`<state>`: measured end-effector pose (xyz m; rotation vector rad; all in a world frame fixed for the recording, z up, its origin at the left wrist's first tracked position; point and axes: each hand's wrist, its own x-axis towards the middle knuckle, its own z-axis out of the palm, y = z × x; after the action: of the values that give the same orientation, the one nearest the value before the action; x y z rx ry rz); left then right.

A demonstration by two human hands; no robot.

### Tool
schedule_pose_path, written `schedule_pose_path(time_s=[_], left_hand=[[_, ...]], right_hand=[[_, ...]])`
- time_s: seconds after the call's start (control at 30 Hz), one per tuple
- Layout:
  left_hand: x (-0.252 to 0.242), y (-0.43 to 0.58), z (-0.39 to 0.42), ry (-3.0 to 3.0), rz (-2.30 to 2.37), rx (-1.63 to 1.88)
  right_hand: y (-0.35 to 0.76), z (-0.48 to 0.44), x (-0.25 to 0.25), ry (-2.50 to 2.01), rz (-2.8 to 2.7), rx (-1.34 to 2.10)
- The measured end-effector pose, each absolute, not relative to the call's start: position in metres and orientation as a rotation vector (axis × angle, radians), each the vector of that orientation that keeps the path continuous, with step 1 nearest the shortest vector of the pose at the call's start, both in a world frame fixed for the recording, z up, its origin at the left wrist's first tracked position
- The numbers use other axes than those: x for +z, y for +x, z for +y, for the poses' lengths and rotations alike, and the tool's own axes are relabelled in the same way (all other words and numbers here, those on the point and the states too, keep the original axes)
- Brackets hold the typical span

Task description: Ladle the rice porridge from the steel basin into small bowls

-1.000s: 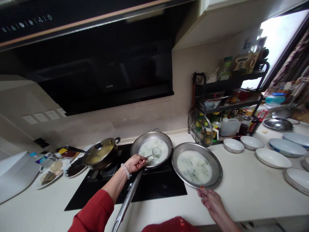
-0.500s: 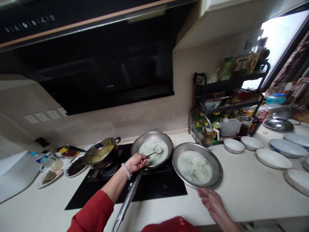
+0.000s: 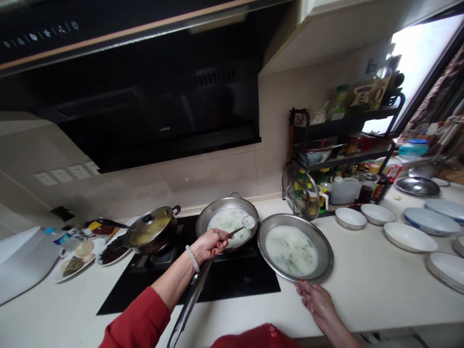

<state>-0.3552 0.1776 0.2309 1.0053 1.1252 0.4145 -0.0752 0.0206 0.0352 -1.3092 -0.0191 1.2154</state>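
Note:
My left hand (image 3: 210,244) is closed around the handle of a ladle (image 3: 248,222), whose bowl is full of white liquid. The ladle is over the right side of a steel pan (image 3: 207,211) on the stove; white soup with green bits fills the pan's bottom. A long metal handle (image 3: 188,309) runs from the pan toward me, below my left wrist. To the right, a steel basin (image 3: 325,268) holds similar milky soup. My right hand (image 3: 318,300) pinches the basin's near rim, thumb on top and fingers below.
A lidded pot (image 3: 152,229) stands on the left burner, beside plates of food (image 3: 68,268). Several white bowls (image 3: 409,237) sit on the right counter. A glass lid (image 3: 300,191) leans against the spice rack (image 3: 344,159). The range hood (image 3: 163,106) hangs overhead.
My left hand has moved slightly right, carrying the ladle from mid-pan toward the pan's right rim. My right hand stays on the basin's rim.

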Motion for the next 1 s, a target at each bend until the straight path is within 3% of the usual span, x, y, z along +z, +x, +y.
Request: schedule_pose_path(time_s=[0.27, 0.53, 0.8, 1.0], left_hand=[[0.232, -0.317, 0.155, 0.998, 1.033, 0.251], [0.188, -0.269, 0.14, 1.434, 1.124, 0.071], [0.164, -0.259, 0.13, 1.987, 1.158, 0.293], [0.188, -0.275, 0.136, 2.075, 1.032, 0.431]], right_hand=[[-0.076, 0.021, 0.034, -1.307, -0.013, 1.211], [-0.076, 0.02, 0.033, -1.297, -0.024, 1.221], [-0.077, 0.021, 0.035, -1.299, -0.04, 1.203], [-0.078, 0.021, 0.039, -1.306, -0.02, 1.207]])
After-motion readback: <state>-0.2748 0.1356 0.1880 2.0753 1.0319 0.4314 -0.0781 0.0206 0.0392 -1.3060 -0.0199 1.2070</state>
